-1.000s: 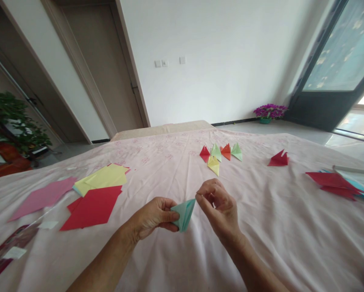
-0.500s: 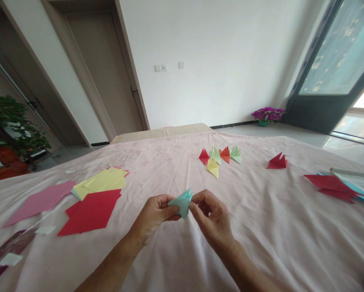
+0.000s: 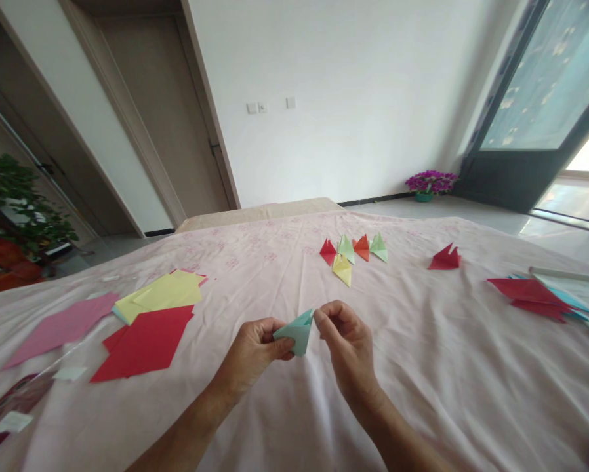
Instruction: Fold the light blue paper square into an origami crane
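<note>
A left hand (image 3: 258,344) grips a folded aqua paper (image 3: 298,335) above a pink cloth (image 3: 432,367); the right hand (image 3: 347,335) is at its upper tip. Beyond, five small folded papers (image 3: 342,270) cluster. At left lie flat pink, yellow and red sheets (image 3: 147,344).

At the dial's centre, the folded paper (image 3: 302,335) is plain aqua. Toward nine come red sheets (image 3: 149,344), yellow sheets (image 3: 171,290) and a pink sheet (image 3: 65,328); between one and two, a red piece (image 3: 328,252), yellow piece (image 3: 342,270), orange piece (image 3: 362,248) and light-green piece (image 3: 379,248). The pale pink cloth (image 3: 422,387) shows darker pink motifs around eleven.
</note>
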The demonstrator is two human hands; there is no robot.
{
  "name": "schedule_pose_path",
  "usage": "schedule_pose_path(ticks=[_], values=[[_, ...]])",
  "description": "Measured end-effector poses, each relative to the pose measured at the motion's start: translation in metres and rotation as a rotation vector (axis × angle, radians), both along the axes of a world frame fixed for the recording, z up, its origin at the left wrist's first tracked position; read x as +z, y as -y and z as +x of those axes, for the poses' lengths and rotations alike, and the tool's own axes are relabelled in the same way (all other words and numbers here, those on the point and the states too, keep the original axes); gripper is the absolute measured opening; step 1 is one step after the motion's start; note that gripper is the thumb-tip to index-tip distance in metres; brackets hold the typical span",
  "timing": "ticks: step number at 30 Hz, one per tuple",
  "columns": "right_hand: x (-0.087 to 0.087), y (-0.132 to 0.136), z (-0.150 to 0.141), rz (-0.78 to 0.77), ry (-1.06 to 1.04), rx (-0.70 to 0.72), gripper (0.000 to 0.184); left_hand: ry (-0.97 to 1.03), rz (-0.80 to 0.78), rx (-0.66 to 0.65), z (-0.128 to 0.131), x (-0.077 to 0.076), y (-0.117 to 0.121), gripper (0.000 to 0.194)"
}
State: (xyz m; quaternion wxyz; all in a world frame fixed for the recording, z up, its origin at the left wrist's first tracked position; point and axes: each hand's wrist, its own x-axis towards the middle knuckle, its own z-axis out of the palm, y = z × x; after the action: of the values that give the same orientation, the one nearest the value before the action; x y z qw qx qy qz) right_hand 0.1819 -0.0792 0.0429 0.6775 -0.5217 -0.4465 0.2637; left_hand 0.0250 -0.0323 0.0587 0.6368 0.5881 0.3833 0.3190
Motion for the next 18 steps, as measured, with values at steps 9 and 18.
schedule_pose_path(ticks=[9, 18], values=[[0.0014, 0.0005, 0.0017, -0.007, 0.125, 0.167, 0.039, 0.058, 0.027, 0.103, 0.0037, -0.0071, 0.0021, 0.03], [-0.004, -0.0063, -0.0031, -0.071, -0.212, 0.33, 0.026, -0.082, 0.185, 0.149, 0.0043, -0.0095, 0.0053, 0.027]])
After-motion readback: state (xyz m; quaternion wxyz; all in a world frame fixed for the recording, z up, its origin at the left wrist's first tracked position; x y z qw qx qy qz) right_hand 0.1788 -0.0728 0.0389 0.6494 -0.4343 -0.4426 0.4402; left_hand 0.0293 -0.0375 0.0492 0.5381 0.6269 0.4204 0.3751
